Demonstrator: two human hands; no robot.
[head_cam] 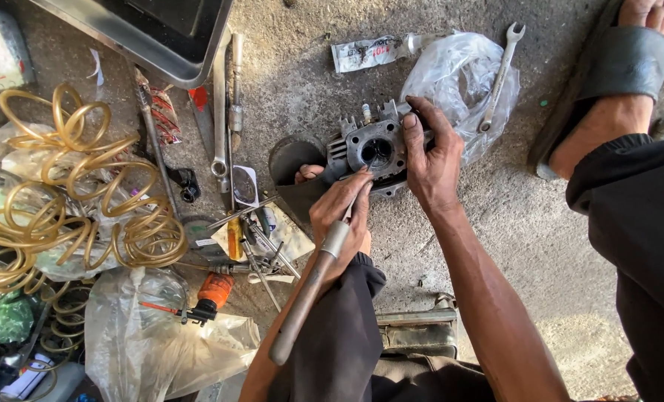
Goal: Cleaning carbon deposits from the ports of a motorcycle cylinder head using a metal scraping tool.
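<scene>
A grey finned metal engine part (373, 145) with a round bore rests on the concrete floor at the centre. My right hand (430, 160) grips its right side. My left hand (341, 216) is closed on a long tool with a grey-brown handle (310, 290), its tip at the part's lower edge near the bore. A dark sandal and a toe (302, 175) lie just left of the part, touching it.
A coiled yellow hose (71, 193) fills the left. Wrenches and screwdrivers (231, 104) lie beside a metal tray (161, 37). A clear bag (458, 74) with a spanner (496, 74) lies behind the part. A sandalled foot (615, 89) is at the right.
</scene>
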